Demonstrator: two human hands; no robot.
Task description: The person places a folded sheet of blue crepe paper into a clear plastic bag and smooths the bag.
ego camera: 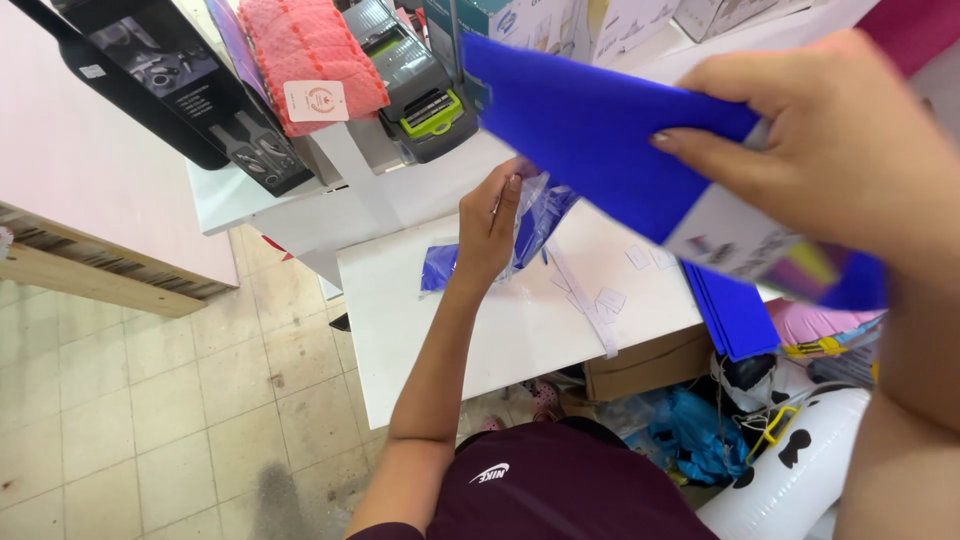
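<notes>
On the white bench (470,330), I'd keep the blue sheets (590,130) level in my right hand (840,150), thumb and fingers pinching their end. My left hand (487,228) pinches the clear bag (540,215); hold its mouth wide.

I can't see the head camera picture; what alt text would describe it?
Seen from above, a person's right hand holds a blue sheet pack while the left hand pinches a clear plastic bag over a white table. A grey label printer and a pink mesh cloth sit behind, and blue sheets lie stacked at the table's edge.
</notes>
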